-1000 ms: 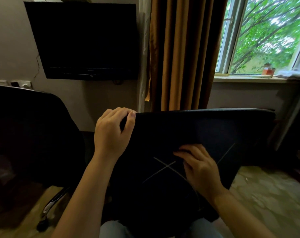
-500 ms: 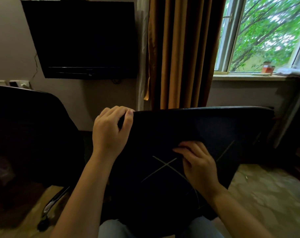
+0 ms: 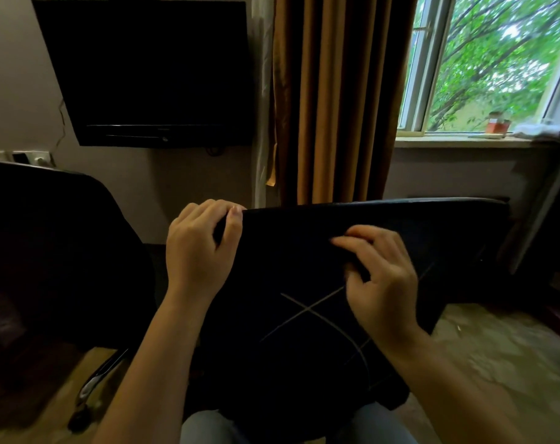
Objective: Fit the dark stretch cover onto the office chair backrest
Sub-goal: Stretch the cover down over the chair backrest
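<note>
Head cam: another office chair (image 3: 48,235) sits off to my left. My left grip (image 3: 198,248) is clamped on the top left corner of the dark stretch cover (image 3: 304,363), which lies across the backrest (image 3: 400,205) standing upright at my knees. My right grip (image 3: 384,283) curls against the cover's upper middle, but it's too blurry to tell if it's pinching fabric.

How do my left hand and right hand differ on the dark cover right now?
The left hand grips the top left corner of the dark cover, fingers curled over its edge; the right hand sits lower, on its face, fingers bent and blurred. Both touch the cover.
</note>
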Tool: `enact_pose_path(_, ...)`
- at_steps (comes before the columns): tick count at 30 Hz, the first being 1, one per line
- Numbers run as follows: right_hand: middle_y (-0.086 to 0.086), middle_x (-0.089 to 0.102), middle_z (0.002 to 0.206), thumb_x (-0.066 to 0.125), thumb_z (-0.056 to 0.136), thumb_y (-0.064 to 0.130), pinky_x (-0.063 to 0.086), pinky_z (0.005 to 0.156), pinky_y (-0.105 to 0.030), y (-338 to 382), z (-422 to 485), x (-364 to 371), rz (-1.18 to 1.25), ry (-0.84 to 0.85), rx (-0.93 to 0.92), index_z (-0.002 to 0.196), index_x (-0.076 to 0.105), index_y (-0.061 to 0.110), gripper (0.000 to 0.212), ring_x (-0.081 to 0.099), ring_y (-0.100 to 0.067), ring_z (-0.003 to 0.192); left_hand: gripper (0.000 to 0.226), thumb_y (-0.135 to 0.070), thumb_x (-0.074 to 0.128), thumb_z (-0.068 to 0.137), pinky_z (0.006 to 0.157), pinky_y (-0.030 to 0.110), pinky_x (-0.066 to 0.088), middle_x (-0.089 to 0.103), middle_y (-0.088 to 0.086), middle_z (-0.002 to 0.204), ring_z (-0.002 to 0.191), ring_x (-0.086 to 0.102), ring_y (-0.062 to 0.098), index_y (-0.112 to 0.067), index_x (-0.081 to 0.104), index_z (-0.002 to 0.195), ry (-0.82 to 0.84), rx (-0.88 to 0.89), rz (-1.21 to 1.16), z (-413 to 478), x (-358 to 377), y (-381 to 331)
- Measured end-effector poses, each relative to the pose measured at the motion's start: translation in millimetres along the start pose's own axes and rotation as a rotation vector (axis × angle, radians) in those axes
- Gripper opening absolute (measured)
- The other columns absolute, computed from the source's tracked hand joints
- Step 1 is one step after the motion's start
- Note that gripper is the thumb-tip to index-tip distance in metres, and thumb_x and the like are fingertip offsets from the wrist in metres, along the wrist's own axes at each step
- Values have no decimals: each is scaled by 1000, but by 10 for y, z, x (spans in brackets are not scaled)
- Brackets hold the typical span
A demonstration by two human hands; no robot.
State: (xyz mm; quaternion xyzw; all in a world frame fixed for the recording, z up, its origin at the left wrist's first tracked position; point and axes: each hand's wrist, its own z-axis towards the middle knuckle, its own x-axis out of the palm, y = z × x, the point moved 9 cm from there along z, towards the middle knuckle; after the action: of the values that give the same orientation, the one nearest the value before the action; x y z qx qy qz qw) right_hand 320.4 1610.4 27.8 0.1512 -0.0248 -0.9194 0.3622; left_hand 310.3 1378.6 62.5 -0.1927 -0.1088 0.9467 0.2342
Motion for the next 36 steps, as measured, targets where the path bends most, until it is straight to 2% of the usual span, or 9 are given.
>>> enact_pose_path(4, -2, 65, 103, 56, 82, 1, 44, 87, -16, -76, -386, 369, -45, 161, -80, 96, 74, 10, 25, 56, -18, 101, 37, -32, 36, 98, 66, 13, 30, 54, -18, 82, 74, 41, -4, -15, 68, 90, 14, -7, -14, 19, 15, 3)
enact_pose_path(10, 4, 62, 104, 50, 82, 5, 48, 77, -20, -209, -629, 458, -45, 262, -63, 94, 74, 14, 28, 55, -16, 99, 37, -33, 36, 98, 69, 26, 34, 58, -15, 81, 74, 45, 0, -17, 68, 91, 39, -12, -36, 0, 34, 12)
enact_pose_path(14, -5, 63, 103, 69, 72, -11, 43, 86, -16, -194, -370, 265, 8, 208, 41, 97, 72, 9, 32, 56, -18, 98, 37, -33, 35, 98, 69, 27, 35, 63, -10, 81, 75, 46, 2, -16, 68, 91, 35, -13, -29, -1, 26, 13)
enact_pose_path(20, -10, 61, 103, 68, 75, -12, 42, 91, -15, 28, 94, -55, 41, -30, 77, 101, 71, 3, 30, 56, -19, 98, 38, -33, 36, 98, 70, 27, 35, 61, -12, 83, 75, 45, 1, -15, 69, 91, 18, -16, -34, -3, 20, 16)
enact_pose_path(22, -10, 60, 104, 66, 76, -8, 39, 92, -12, 79, 8, 73, 34, 8, 30, 100, 71, 4, 27, 54, -17, 100, 38, -32, 36, 98, 70, 27, 34, 57, -16, 83, 75, 44, 0, -15, 68, 91, 11, -11, -32, -4, 11, 23)
enact_pose_path(25, -4, 61, 106, 66, 76, -6, 44, 86, -18, -1, -318, 374, -3, 157, -46, 98, 72, 9, 28, 54, -19, 101, 38, -34, 35, 98, 71, 28, 36, 56, -17, 84, 77, 46, 0, -16, 68, 93, 27, -10, -39, 2, 22, 37)
enact_pose_path(31, 1, 62, 103, 74, 62, -16, 41, 82, -14, -215, -629, 496, -25, 311, 9, 94, 74, 14, 44, 55, -16, 99, 37, -34, 35, 98, 70, 29, 37, 59, -14, 84, 78, 46, 2, -17, 68, 93, 44, 4, -31, -8, 32, 2)
enact_pose_path(34, -3, 63, 100, 74, 64, -15, 39, 85, -9, -152, -418, 331, 17, 240, 81, 95, 73, 12, 42, 55, -15, 96, 38, -34, 35, 98, 69, 28, 36, 64, -8, 84, 77, 46, 1, -16, 68, 93, 44, -5, -37, -21, 22, 7)
enact_pose_path(36, -6, 62, 101, 71, 68, -14, 40, 89, -12, -49, -175, 141, 59, 127, 99, 98, 72, 8, 37, 57, -18, 96, 37, -34, 35, 98, 69, 27, 36, 65, -7, 84, 77, 45, 1, -16, 68, 93, 46, -7, -35, -25, 26, 5)
